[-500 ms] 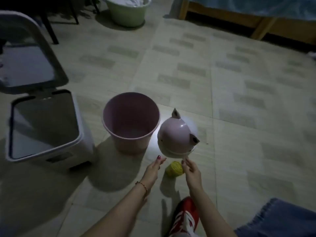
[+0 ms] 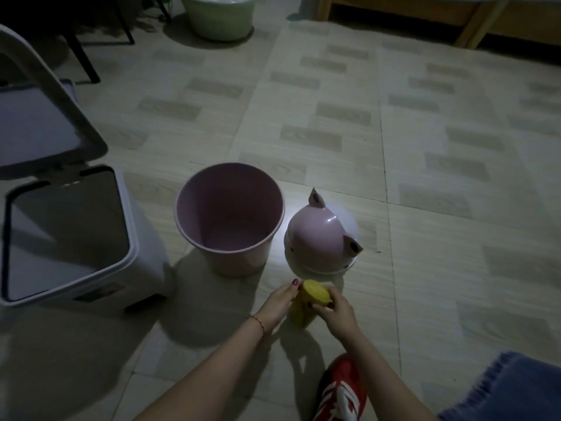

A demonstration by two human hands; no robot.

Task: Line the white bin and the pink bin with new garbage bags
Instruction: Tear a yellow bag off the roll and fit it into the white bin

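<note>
A round pink bin (image 2: 230, 220) stands open and unlined on the tiled floor. Its pink lid with two ears (image 2: 322, 241) lies on the floor just right of it. The white bin (image 2: 68, 238) stands at the left, its lid (image 2: 39, 113) tipped up and its inside bare. In front of the pink lid, my right hand (image 2: 335, 314) grips a yellow roll of garbage bags (image 2: 315, 293) from the right. My left hand (image 2: 280, 302) holds the roll's left side, where a loose yellow length hangs down below it.
A pale green basin (image 2: 221, 16) stands at the back, next to dark chair legs (image 2: 88, 56). A wooden bed frame (image 2: 455, 19) runs along the back right. A red and white shoe (image 2: 341, 390) and blue cloth (image 2: 510, 390) lie near the bottom edge.
Both hands have closed in on the yellow roll and lifted it off the floor; half a second ago it lay between them untouched.
</note>
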